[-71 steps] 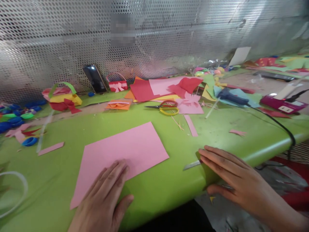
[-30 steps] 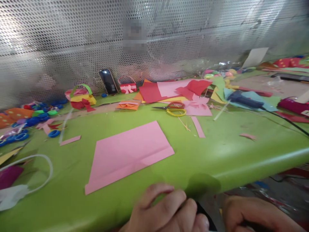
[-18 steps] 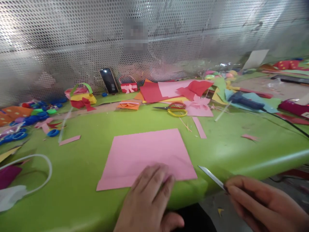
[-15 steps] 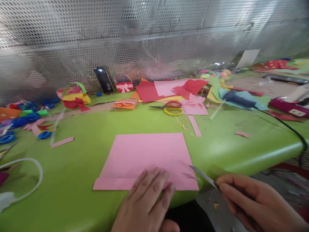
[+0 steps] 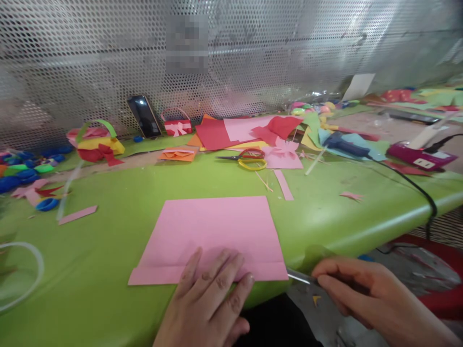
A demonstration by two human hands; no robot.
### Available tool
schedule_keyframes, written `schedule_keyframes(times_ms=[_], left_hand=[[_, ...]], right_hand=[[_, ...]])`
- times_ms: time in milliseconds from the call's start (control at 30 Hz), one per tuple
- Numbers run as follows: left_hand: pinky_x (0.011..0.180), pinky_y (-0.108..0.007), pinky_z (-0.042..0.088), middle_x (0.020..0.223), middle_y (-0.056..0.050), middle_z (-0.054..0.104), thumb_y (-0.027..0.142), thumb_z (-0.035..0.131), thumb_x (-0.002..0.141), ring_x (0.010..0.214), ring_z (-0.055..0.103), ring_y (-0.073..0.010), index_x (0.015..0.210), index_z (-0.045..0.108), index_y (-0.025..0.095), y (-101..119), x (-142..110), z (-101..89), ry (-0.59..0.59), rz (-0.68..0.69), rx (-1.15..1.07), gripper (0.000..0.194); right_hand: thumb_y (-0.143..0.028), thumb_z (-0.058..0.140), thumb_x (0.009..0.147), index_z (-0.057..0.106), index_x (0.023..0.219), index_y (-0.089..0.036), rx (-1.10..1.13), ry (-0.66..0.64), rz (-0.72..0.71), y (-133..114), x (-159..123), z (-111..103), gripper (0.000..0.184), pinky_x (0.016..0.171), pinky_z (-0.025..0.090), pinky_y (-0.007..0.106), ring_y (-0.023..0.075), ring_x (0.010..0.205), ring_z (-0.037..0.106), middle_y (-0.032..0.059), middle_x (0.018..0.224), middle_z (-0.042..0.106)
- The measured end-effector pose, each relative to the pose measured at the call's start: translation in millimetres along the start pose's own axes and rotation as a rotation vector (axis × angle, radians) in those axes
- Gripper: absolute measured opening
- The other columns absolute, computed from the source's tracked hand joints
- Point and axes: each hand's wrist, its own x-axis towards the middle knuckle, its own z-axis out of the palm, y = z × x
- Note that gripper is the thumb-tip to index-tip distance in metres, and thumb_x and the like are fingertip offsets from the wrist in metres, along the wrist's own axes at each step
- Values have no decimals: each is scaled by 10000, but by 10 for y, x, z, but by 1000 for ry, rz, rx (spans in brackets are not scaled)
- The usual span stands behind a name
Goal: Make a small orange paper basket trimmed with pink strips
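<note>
A pink sheet of paper (image 5: 217, 226) lies on the green tabletop in front of me, with a crease running along its near edge. My left hand (image 5: 213, 294) rests flat over the near middle of the sheet, fingers spread. Beyond the sheet's right edge, my right hand (image 5: 358, 289) pinches a slim craft knife (image 5: 302, 276). The knife's metal blade points left and meets the paper's right edge at the crease; its tip appears hidden under the sheet. My fingers cover the rear end of the knife.
Scissors (image 5: 246, 159) lie beyond the sheet, by a pile of coloured paper (image 5: 231, 132). A phone (image 5: 143, 116) leans against the perforated metal wall (image 5: 231, 58). Small paper baskets (image 5: 99, 144) stand left. A glue gun (image 5: 347, 144) and its cord (image 5: 408, 180) lie right. The table's edge is close.
The pink sheet has been turned so its creased edge faces me. My left hand left it, then returned. My right hand picked up the knife and brought its blade to the crease.
</note>
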Motion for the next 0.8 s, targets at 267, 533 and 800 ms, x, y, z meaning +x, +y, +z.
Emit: schedule_keyframes(times_ms=[267, 533, 800], left_hand=[[1183, -411, 131, 1299, 2, 625, 434, 359, 981, 1241, 517, -181, 1216, 608, 237, 23, 99, -46, -82, -51, 21, 396], [1175, -394, 151, 1333, 9, 598, 453, 426, 955, 1275, 482, -184, 1246, 587, 252, 9, 176, -77, -169, -52, 16, 388], [1180, -442, 62, 1383, 27, 553, 513, 536, 888, 1283, 467, -198, 1322, 504, 339, 49, 189, -92, -256, -80, 18, 469]], right_hand=[[-433, 623, 682, 646, 758, -204, 177, 61, 43, -51, -44, 105, 243, 400, 228, 206, 51, 376, 348, -57, 461, 485], [-438, 643, 675, 704, 774, -179, 239, 67, 87, -16, -1, 172, 284, 373, 232, 190, 42, 341, 371, -40, 465, 513], [-407, 657, 660, 749, 767, -181, 226, 62, 108, -67, -3, 181, 267, 372, 204, 197, 31, 326, 355, -41, 447, 497]])
